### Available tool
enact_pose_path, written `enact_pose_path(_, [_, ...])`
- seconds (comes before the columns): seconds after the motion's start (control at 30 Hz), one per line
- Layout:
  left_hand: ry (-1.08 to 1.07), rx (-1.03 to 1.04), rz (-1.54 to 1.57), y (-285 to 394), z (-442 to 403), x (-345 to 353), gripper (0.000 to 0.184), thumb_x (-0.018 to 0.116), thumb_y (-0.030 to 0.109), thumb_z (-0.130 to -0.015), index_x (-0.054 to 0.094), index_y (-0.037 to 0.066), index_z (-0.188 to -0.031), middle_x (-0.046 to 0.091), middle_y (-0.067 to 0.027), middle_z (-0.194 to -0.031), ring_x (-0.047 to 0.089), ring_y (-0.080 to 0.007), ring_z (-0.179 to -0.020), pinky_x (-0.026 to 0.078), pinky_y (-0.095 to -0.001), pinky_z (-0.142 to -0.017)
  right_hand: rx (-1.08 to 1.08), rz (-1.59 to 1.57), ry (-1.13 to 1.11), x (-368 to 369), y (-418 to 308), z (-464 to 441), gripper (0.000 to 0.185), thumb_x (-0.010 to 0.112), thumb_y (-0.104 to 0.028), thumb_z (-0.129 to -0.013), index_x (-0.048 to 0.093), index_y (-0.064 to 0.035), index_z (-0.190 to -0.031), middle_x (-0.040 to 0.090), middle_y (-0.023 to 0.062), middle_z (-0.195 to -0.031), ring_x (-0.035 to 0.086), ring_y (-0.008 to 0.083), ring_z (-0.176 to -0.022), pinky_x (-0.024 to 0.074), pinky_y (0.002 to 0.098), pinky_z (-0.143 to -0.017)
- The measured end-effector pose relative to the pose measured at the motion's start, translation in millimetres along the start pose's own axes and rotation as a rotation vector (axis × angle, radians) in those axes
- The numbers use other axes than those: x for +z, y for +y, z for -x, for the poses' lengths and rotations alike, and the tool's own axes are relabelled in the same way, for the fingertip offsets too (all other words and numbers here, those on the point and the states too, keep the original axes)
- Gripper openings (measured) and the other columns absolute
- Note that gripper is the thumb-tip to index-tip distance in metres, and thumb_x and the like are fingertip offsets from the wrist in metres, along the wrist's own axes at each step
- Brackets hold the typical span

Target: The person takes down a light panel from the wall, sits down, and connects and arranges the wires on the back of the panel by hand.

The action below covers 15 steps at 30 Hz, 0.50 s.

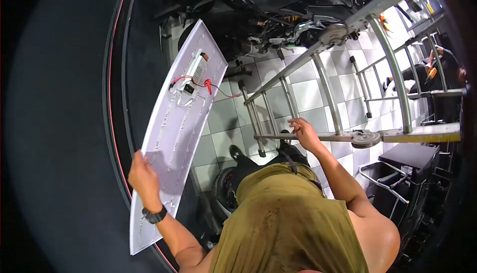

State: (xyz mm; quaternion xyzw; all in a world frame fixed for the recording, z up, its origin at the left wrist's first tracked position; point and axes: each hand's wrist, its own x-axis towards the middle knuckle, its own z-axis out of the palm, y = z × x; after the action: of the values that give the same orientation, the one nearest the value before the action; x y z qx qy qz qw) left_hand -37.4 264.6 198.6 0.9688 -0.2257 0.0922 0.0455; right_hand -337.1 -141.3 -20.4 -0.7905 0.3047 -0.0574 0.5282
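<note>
My left hand, with a black watch on the wrist, grips the left edge of a long white panel. The panel is tilted, its wired side facing me. Rows of small clear strips run along it, and a perforated metal power supply is fixed near its far end. A red wire trails from there toward the ladder. My right hand is beside the metal ladder's near side rail, fingers loosely bent and apart, holding nothing visible. Whether it touches the rail, I cannot tell.
A black motorcycle with a green stripe stands beyond the panel. A dark wall or board fills the left. The floor has grey and white tiles. A black stool is at right; another person is behind the ladder.
</note>
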Motion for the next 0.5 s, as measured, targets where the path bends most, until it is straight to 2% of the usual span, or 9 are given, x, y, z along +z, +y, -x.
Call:
enact_pose_path(0.03, [0.048,0.038,-0.028,4,-5,-22,0.024,0.059,0.003,-0.095,0.064,0.004,-0.119,0.072,-0.019,-0.101,0.07,-0.0409,-0.091,0.054,-0.0481,-0.074,-0.014,0.002,0.018,-5,-7,-8,0.029,0.046,-0.011,-0.107,0.065,0.0019,-0.125,0.067,0.0119,-0.098,0.062,0.0177,-0.084,0.053,0.0336,-0.077])
enact_pose_path(0.1, [0.106,0.066,0.094,19,-15,-67,0.02,0.059,0.006,-0.098,0.065,0.004,-0.117,0.07,-0.0206,-0.099,0.068,-0.043,-0.089,0.053,-0.0471,-0.071,-0.098,0.042,0.118,-9,-8,-24,0.038,0.047,0.006,-0.093,0.066,-0.0002,-0.126,0.066,0.0188,-0.103,0.064,0.0268,-0.086,0.053,0.0358,-0.079])
enact_pose_path(0.17, [0.179,0.111,0.082,23,-21,-100,0.018,0.058,0.005,-0.099,0.065,0.005,-0.116,0.069,-0.0197,-0.095,0.068,-0.0426,-0.084,0.052,-0.0445,-0.069,-0.156,0.039,0.181,-12,-17,-41,0.038,0.047,0.002,-0.098,0.063,-0.0025,-0.133,0.066,0.0175,-0.104,0.061,0.0232,-0.08,0.0524,0.0338,-0.073])
enact_pose_path(0.23, [0.166,0.159,0.11,30,-33,-134,0.019,0.058,0.003,-0.098,0.065,0.006,-0.115,0.068,-0.0195,-0.091,0.066,-0.0402,-0.077,0.051,-0.0418,-0.066,0.047,-0.117,0.18,-22,-46,-52,0.045,0.045,0.0,-0.101,0.056,-0.0059,-0.144,0.066,0.0192,-0.103,0.061,0.0268,-0.08,0.0521,0.0348,-0.076])
enact_pose_path(0.33, [0.206,0.243,0.231,33,-47,-172,0.027,0.053,-0.007,-0.094,0.065,0.003,-0.115,0.062,-0.0153,-0.082,0.066,-0.0255,-0.07,0.05,-0.0325,-0.062,0.054,-0.214,0.164,-22,-62,-63,0.054,0.047,0.001,-0.1,0.048,-0.0111,-0.153,0.063,0.0223,-0.109,0.061,0.0311,-0.09,0.0514,0.0373,-0.082])
enact_pose_path(0.37, [0.204,0.263,0.291,35,-49,-184,0.03,0.052,-0.011,-0.092,0.065,0.002,-0.116,0.061,-0.0145,-0.081,0.067,-0.0219,-0.071,0.05,-0.0308,-0.062,0.043,-0.217,0.177,-16,-55,-68,0.054,0.047,0.001,-0.1,0.048,-0.0111,-0.153,0.063,0.0223,-0.109,0.061,0.0311,-0.09,0.0514,0.0373,-0.082])
enact_pose_path(0.43, [0.224,0.328,0.32,39,-52,-203,0.033,0.049,-0.014,-0.089,0.064,0.0,-0.115,0.061,-0.0142,-0.082,0.064,-0.0201,-0.07,0.049,-0.0292,-0.062,-0.245,0.029,0.306,-4,-40,-80,0.06,0.049,0.002,-0.099,0.043,-0.0145,-0.157,0.059,0.0229,-0.117,0.061,0.0339,-0.099,0.0509,0.0404,-0.088])
enact_pose_path(0.47, [0.231,0.385,0.348,42,-54,-212,0.037,0.046,-0.017,-0.086,0.064,-0.002,-0.115,0.06,-0.0138,-0.082,0.062,-0.0183,-0.07,0.049,-0.0277,-0.062,-0.204,0.02,0.275,-4,-37,-81,0.066,0.056,0.003,-0.096,0.043,-0.0161,-0.157,0.056,0.0214,-0.123,0.061,0.0352,-0.109,0.0515,0.0418,-0.094])
enact_pose_path(0.5, [0.244,0.405,0.356,47,-55,-221,0.037,0.046,-0.017,-0.086,0.064,-0.002,-0.115,0.06,-0.0138,-0.082,0.062,-0.0183,-0.07,0.049,-0.0277,-0.062,-0.209,0.02,0.3,-3,-42,-80,0.066,0.056,0.003,-0.096,0.043,-0.0161,-0.157,0.056,0.0214,-0.123,0.061,0.0352,-0.109,0.0515,0.0418,-0.094])
